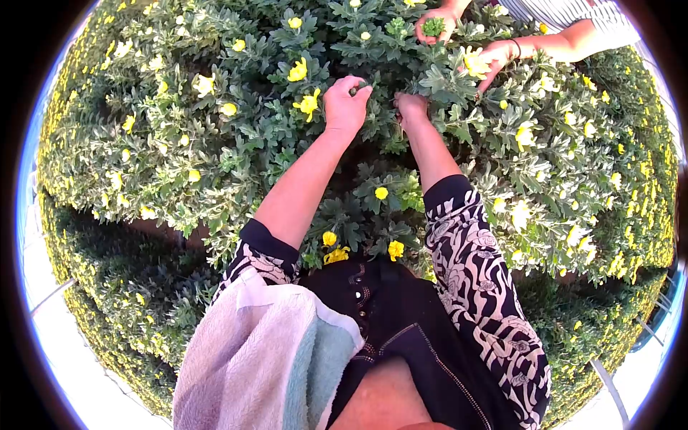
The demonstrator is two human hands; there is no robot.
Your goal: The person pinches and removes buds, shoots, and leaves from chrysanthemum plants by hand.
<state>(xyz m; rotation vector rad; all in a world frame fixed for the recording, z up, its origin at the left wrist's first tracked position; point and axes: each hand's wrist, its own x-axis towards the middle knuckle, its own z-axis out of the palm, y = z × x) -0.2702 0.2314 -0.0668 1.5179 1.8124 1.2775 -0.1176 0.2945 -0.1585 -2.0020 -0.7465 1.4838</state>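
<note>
Leafy chrysanthemum plants (272, 136) with yellow blooms fill the head view. My left hand (344, 106) is closed above the foliage, its fingers curled, with small dark green plant bits (354, 91) showing by the thumb and forefinger. A yellow chrysanthemum flower (307, 105) stands just left of that hand. Lower among the leaves, my right hand (411, 107) is closed with its fingers pointing down. Leaves and shadow partly cover its fingertips, so what they grip is unclear. Between my forearms, a yellow bud (381, 193) rises on its plant.
At the upper right, another person's hand (448, 21) holds a clump of green buds (433, 27). That person's other hand (496, 59) is at a large yellow flower (476, 63). Dark gaps separate the plant rows. A towel (251, 351) hangs over my left side.
</note>
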